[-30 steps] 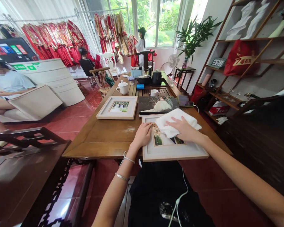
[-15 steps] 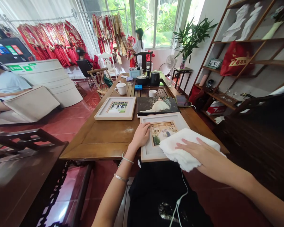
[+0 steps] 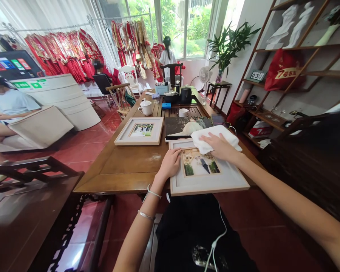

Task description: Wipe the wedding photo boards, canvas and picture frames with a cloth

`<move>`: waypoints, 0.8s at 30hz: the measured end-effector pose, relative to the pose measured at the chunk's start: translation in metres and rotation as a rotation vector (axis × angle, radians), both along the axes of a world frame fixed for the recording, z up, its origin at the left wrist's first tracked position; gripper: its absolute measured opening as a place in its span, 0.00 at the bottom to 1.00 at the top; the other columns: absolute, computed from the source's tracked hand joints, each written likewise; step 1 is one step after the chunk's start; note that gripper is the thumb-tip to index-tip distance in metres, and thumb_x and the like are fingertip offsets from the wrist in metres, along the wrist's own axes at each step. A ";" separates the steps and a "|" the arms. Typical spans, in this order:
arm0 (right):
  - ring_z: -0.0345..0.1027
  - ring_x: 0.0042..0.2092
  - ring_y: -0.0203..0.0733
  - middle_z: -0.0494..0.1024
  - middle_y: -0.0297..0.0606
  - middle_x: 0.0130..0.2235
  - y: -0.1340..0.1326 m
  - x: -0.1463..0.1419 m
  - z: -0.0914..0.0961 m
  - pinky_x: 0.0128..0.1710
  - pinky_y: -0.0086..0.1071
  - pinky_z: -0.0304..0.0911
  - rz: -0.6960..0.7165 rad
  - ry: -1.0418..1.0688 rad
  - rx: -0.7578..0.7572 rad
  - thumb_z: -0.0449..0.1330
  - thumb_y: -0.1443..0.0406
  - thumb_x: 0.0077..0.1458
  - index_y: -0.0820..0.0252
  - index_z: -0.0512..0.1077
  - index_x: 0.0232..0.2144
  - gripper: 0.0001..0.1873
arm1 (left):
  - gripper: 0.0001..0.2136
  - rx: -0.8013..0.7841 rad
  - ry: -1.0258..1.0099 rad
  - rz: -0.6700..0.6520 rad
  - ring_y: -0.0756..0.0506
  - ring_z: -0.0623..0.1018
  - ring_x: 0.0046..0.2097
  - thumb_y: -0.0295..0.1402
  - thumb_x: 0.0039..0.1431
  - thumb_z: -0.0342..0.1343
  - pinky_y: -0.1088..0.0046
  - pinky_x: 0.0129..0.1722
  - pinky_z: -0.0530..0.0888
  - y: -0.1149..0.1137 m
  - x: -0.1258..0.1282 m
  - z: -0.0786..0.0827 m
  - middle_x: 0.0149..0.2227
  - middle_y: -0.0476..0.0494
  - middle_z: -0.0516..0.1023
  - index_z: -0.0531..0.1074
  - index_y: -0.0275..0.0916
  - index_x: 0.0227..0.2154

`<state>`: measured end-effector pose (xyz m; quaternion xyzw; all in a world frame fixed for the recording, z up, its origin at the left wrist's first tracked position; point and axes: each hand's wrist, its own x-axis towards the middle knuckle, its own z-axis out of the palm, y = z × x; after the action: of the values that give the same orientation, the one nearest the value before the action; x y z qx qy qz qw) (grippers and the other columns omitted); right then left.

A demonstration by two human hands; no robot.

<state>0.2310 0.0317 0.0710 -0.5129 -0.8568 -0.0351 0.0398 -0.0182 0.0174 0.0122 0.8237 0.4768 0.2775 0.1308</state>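
Note:
A picture frame [image 3: 206, 185] with a light wood edge and a couple's photo lies at the table's near edge, its front edge reaching past the tabletop. My left hand [image 3: 171, 162] holds its left side, fingers bent over the rim. With spread fingers, my right hand [image 3: 215, 145] presses a white cloth [image 3: 229, 138] over the frame's far right part. The cloth also covers part of a dark photo panel [image 3: 174, 126] lying just behind. To the left lies a second picture frame [image 3: 124, 134] with a smaller photo.
Farther back on the wooden table [image 3: 107, 162] stand a lidded white cup [image 3: 146, 107], a small white cup [image 3: 183, 112], a blue box [image 3: 166, 105] and a black pot [image 3: 185, 94]. A phone [image 3: 217, 120] with a cable lies at right. Other people are in the room.
My right hand has slid the cloth away from me, from the frame's near right corner to its far edge, uncovering the photo. My left hand keeps its place on the frame.

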 end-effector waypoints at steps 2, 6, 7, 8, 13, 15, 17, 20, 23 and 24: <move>0.42 0.66 0.60 0.58 0.43 0.64 -0.001 -0.006 -0.001 0.57 0.69 0.41 0.039 0.004 -0.053 0.49 0.79 0.43 0.59 0.57 0.62 0.41 | 0.17 -0.007 -0.009 0.003 0.41 0.67 0.59 0.27 0.63 0.43 0.56 0.63 0.59 0.000 0.000 0.000 0.57 0.37 0.70 0.68 0.34 0.53; 0.41 0.66 0.60 0.57 0.42 0.65 -0.028 -0.019 -0.002 0.58 0.67 0.40 0.139 0.019 -0.191 0.49 0.79 0.40 0.60 0.58 0.62 0.44 | 0.17 -0.002 -0.024 0.002 0.41 0.68 0.59 0.28 0.63 0.42 0.57 0.63 0.59 0.000 0.000 0.000 0.56 0.38 0.71 0.68 0.36 0.52; 0.40 0.66 0.59 0.57 0.42 0.65 -0.038 -0.021 0.000 0.59 0.66 0.40 0.170 0.032 -0.242 0.49 0.79 0.39 0.60 0.57 0.62 0.45 | 0.17 0.000 -0.027 0.002 0.41 0.68 0.58 0.27 0.63 0.42 0.57 0.63 0.60 0.000 0.000 0.000 0.56 0.39 0.71 0.68 0.36 0.52; 0.39 0.67 0.57 0.56 0.41 0.65 -0.050 -0.021 0.002 0.59 0.65 0.40 0.198 0.051 -0.297 0.48 0.79 0.38 0.59 0.57 0.62 0.45 | 0.18 0.000 -0.028 0.003 0.42 0.68 0.58 0.27 0.63 0.42 0.57 0.63 0.60 0.000 0.000 -0.001 0.56 0.39 0.71 0.68 0.36 0.52; 0.40 0.67 0.53 0.60 0.37 0.64 -0.106 -0.006 0.025 0.63 0.59 0.37 0.286 0.184 -0.541 0.48 0.79 0.42 0.53 0.57 0.63 0.43 | 0.18 -0.024 -0.020 0.005 0.41 0.67 0.59 0.27 0.63 0.41 0.57 0.63 0.58 0.001 0.001 -0.001 0.57 0.35 0.70 0.68 0.32 0.52; 0.43 0.66 0.52 0.61 0.36 0.63 -0.122 0.002 0.037 0.64 0.55 0.38 0.293 0.224 -0.587 0.48 0.79 0.45 0.52 0.59 0.62 0.41 | 0.18 -0.023 -0.021 0.005 0.40 0.67 0.59 0.27 0.63 0.41 0.58 0.63 0.59 0.001 0.001 -0.001 0.57 0.35 0.70 0.68 0.30 0.52; 0.49 0.65 0.52 0.64 0.35 0.62 -0.130 0.009 0.046 0.64 0.52 0.41 0.292 0.241 -0.601 0.48 0.76 0.50 0.51 0.62 0.60 0.36 | 0.18 -0.017 -0.024 0.008 0.41 0.67 0.59 0.27 0.63 0.42 0.58 0.63 0.59 0.002 0.001 -0.001 0.57 0.35 0.70 0.68 0.32 0.52; 0.55 0.62 0.52 0.67 0.36 0.60 -0.127 0.009 0.045 0.63 0.55 0.42 0.232 0.232 -0.529 0.47 0.74 0.53 0.50 0.63 0.59 0.32 | 0.18 -0.014 -0.032 0.011 0.41 0.67 0.59 0.27 0.63 0.41 0.58 0.62 0.60 0.002 0.001 -0.002 0.56 0.37 0.70 0.68 0.34 0.52; 0.52 0.63 0.54 0.68 0.41 0.59 -0.107 0.001 0.030 0.61 0.65 0.33 0.151 0.164 -0.395 0.47 0.76 0.48 0.54 0.63 0.58 0.35 | 0.18 -0.017 -0.034 0.006 0.41 0.67 0.59 0.28 0.63 0.41 0.56 0.63 0.58 0.002 0.000 -0.002 0.57 0.37 0.70 0.68 0.34 0.52; 0.51 0.64 0.54 0.68 0.42 0.59 -0.098 -0.004 0.023 0.60 0.67 0.30 0.122 0.139 -0.354 0.47 0.77 0.45 0.55 0.62 0.59 0.37 | 0.18 -0.019 -0.034 0.005 0.41 0.67 0.59 0.28 0.63 0.41 0.56 0.63 0.58 0.002 0.000 -0.002 0.57 0.37 0.70 0.68 0.34 0.52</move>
<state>0.2271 -0.0659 0.0943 -0.4603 -0.8742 0.1539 0.0102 -0.0182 0.0190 0.0101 0.8165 0.4790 0.2873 0.1459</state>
